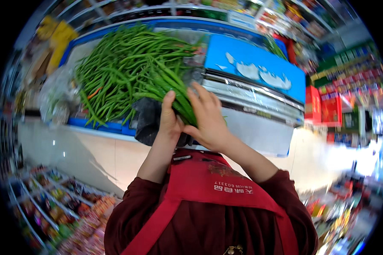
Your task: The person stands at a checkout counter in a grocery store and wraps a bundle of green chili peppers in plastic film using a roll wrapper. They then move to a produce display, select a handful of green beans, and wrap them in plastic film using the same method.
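Observation:
Between my two hands, close to my apron, is a bunch of long green chili peppers [177,97]. My left hand [170,115] is closed against its left side, thumb pointing away from me. My right hand [209,117] curves round the right side, fingers pressed along the peppers. A large loose pile of thin green peppers [115,63] spreads to the left and beyond, with one orange-red pepper [94,93] in it. Beneath my left hand a dark grey piece of cloth or plastic [148,121] hangs bunched at the table's near edge.
A blue tray edge [78,123] frames the pile. To the right lies a blue box lid [255,61] with torn white patches, beside a metal-edged wrapping unit [251,95]. A clear plastic bag [57,100] sits left. Stocked shelves and red boxes [330,110] surround the table.

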Motion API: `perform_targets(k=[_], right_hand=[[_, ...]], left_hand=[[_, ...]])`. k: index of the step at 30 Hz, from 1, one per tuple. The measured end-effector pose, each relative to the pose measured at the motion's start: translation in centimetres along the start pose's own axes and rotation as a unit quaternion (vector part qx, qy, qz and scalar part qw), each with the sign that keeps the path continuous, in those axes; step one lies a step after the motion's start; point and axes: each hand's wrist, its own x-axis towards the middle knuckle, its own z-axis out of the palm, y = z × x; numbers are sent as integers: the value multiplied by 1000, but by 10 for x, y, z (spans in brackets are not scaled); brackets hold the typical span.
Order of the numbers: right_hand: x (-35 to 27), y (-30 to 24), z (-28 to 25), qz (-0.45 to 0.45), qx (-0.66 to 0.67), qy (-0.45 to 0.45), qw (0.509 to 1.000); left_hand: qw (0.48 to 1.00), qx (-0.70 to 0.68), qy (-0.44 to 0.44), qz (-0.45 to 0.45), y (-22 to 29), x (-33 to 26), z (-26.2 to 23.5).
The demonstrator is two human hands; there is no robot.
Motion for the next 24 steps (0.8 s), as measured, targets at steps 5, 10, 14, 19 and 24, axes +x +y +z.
perform_targets(k=[5, 10, 14, 19, 24], right_hand=[[-13, 77, -16, 192, 238, 15, 952], [-33, 51, 50, 46, -3, -217, 975], [-29, 37, 102, -15, -32, -292, 956], [-18, 59, 173, -125, 37, -267, 955], [4, 38, 185, -340, -69, -132, 928]], left_hand=[[976, 51, -7, 209, 68, -66, 9], [916, -21, 22, 399, 103, -171, -6], [880, -28, 37, 472, 101, -212, -30], [876, -74, 52, 474, 102, -202, -50], [856, -83, 46, 509, 111, -201, -51]])
